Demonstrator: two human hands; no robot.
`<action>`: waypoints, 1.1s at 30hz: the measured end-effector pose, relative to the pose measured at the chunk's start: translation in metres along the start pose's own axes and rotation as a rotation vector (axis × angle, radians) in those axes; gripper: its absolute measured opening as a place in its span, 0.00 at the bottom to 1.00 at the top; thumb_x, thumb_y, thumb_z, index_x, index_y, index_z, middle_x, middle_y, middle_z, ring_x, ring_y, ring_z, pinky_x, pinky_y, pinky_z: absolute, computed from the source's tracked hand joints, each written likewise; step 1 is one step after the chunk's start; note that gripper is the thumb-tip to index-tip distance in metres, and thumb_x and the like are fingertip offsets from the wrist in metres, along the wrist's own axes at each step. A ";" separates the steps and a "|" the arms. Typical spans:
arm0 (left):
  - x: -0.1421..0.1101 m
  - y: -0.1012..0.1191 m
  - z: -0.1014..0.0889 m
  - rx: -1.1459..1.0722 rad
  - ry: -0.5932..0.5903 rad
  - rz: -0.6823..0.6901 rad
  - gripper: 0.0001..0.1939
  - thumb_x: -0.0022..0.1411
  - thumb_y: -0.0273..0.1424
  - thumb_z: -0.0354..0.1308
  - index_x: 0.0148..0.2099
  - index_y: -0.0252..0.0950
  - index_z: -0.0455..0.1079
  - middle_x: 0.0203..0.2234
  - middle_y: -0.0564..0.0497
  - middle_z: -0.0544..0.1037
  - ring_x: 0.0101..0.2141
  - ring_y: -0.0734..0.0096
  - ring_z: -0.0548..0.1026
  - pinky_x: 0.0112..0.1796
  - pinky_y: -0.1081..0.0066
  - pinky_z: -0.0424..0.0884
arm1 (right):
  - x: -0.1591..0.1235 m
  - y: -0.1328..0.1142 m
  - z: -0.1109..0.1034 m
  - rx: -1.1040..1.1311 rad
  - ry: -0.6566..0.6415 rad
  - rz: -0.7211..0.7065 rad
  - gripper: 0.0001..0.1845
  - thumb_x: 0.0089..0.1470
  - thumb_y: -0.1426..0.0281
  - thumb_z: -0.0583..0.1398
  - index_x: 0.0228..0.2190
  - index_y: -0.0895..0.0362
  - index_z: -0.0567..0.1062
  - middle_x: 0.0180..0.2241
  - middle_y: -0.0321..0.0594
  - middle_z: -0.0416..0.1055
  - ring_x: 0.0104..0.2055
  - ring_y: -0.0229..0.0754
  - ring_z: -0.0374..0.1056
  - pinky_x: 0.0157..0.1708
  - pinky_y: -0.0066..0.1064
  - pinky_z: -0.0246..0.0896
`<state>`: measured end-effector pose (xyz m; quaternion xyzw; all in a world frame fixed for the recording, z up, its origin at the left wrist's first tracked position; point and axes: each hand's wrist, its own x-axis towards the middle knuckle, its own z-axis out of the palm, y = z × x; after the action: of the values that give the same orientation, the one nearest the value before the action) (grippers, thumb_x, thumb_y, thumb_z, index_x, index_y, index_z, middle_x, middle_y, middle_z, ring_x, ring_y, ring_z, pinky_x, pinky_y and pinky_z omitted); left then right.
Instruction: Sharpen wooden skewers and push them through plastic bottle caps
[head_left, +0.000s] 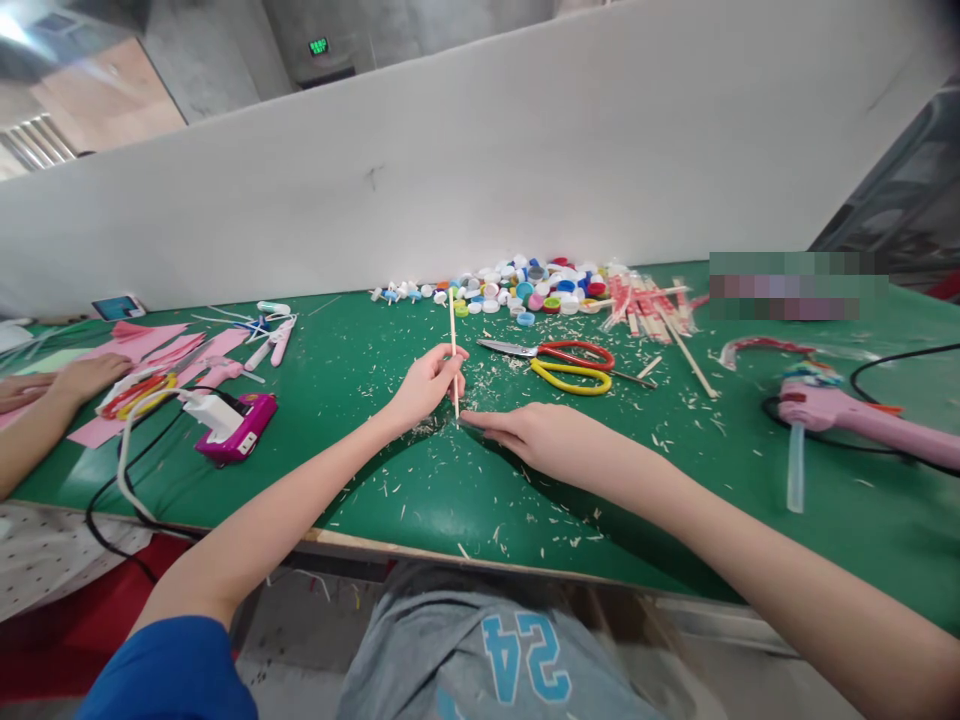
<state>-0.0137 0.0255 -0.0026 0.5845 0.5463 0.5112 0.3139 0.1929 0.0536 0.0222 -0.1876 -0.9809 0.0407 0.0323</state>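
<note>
My left hand (pixel 426 385) grips a thin wooden stick (pixel 453 345) upright between thumb and fingers, its lower tip near the green tabletop (pixel 390 345). My right hand (pixel 529 435) lies low beside the stick's lower end, fingertips reaching it. A small dark item may sit under those fingertips, but I cannot tell what it is. Wood shavings are scattered around both hands. Scissors with red and yellow handles (pixel 559 365) lie just beyond my right hand.
Bottle caps (pixel 517 295) and split chopsticks (pixel 645 310) lie along a white partition (pixel 480 170). To the right is a pink glue gun (pixel 847 410). To the left, a co-worker's hand (pixel 90 378) rests near pink sheets (pixel 172 350) and a magenta device (pixel 240 425).
</note>
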 end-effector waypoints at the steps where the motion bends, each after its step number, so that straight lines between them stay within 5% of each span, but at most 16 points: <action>1: 0.000 0.000 0.000 -0.001 0.002 -0.002 0.11 0.66 0.37 0.46 0.44 0.36 0.63 0.17 0.58 0.69 0.19 0.81 0.67 0.24 0.79 0.65 | 0.000 0.000 0.000 0.013 -0.003 0.001 0.22 0.65 0.62 0.46 0.58 0.40 0.63 0.33 0.40 0.74 0.33 0.43 0.70 0.31 0.30 0.60; 14: 0.001 -0.003 -0.001 0.008 -0.004 -0.007 0.12 0.65 0.39 0.46 0.44 0.36 0.62 0.17 0.58 0.70 0.19 0.81 0.67 0.24 0.78 0.65 | -0.001 -0.002 -0.006 0.087 -0.024 0.038 0.22 0.65 0.62 0.46 0.58 0.40 0.63 0.33 0.39 0.74 0.32 0.43 0.69 0.32 0.32 0.60; 23: 0.000 -0.003 -0.001 -0.004 -0.003 -0.010 0.12 0.65 0.39 0.47 0.43 0.37 0.62 0.17 0.57 0.69 0.19 0.81 0.67 0.23 0.79 0.64 | -0.004 0.004 -0.013 0.317 -0.070 -0.024 0.21 0.64 0.60 0.47 0.55 0.40 0.68 0.44 0.33 0.75 0.34 0.37 0.70 0.35 0.28 0.61; 28: 0.000 -0.001 -0.001 0.017 -0.001 -0.004 0.12 0.65 0.39 0.46 0.43 0.36 0.63 0.17 0.57 0.69 0.19 0.81 0.67 0.24 0.78 0.65 | -0.006 0.004 -0.009 0.347 -0.029 0.060 0.22 0.65 0.60 0.45 0.57 0.41 0.65 0.37 0.33 0.76 0.27 0.34 0.67 0.31 0.26 0.60; 33: -0.002 -0.001 0.000 0.091 -0.025 0.014 0.14 0.66 0.40 0.45 0.44 0.36 0.65 0.17 0.57 0.69 0.19 0.80 0.67 0.24 0.78 0.64 | -0.008 0.001 -0.006 0.208 0.002 0.042 0.22 0.65 0.61 0.45 0.57 0.40 0.64 0.32 0.35 0.74 0.29 0.38 0.68 0.30 0.27 0.59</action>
<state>-0.0142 0.0234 -0.0042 0.6083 0.5608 0.4809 0.2903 0.2013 0.0522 0.0271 -0.2037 -0.9672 0.1429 0.0516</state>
